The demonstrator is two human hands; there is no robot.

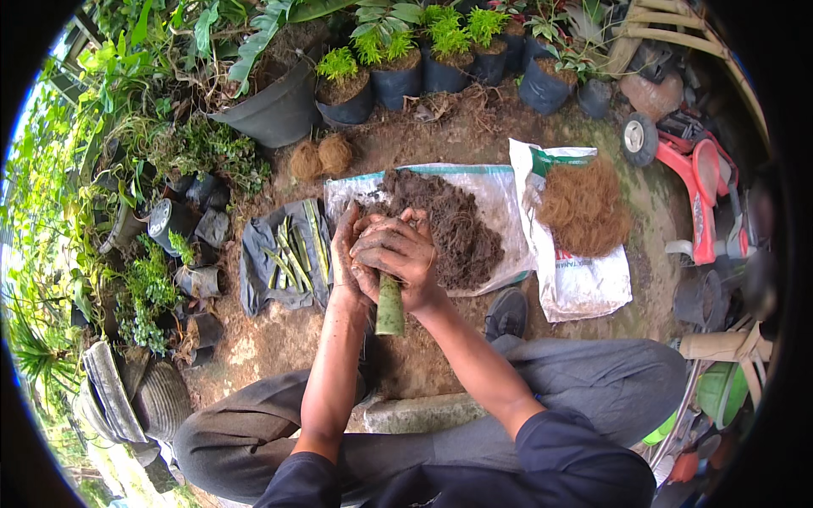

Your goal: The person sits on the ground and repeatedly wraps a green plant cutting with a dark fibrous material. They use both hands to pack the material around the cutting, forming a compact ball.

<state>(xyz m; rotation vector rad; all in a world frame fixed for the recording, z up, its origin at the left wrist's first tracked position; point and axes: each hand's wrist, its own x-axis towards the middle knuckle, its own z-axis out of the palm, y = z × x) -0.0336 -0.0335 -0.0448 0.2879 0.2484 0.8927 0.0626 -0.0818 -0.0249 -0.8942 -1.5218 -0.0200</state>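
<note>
My left hand (350, 254) and my right hand (400, 257), both soiled, are cupped together around the upper end of a green leaf cutting (390, 308). Its wide cut end points down toward me. Whatever lies between the palms is hidden by the fingers. Just beyond the hands, a heap of dark, fibrous soil (460, 232) rests on a flattened white sack (517, 235). Several cut green leaf pieces (295, 254) lie on a black plastic sheet (254, 279) to the left. At the right, a mass of brown coconut fibre (584, 206) sits on another white sack (591, 292).
Two fibre balls (321, 157) lie beyond the sheet. Potted plants in black bags (397, 82) and a large black pot (273, 114) line the far side. A red ride-on toy (702, 190) stands at the right. A stone block (422, 413) is between my legs.
</note>
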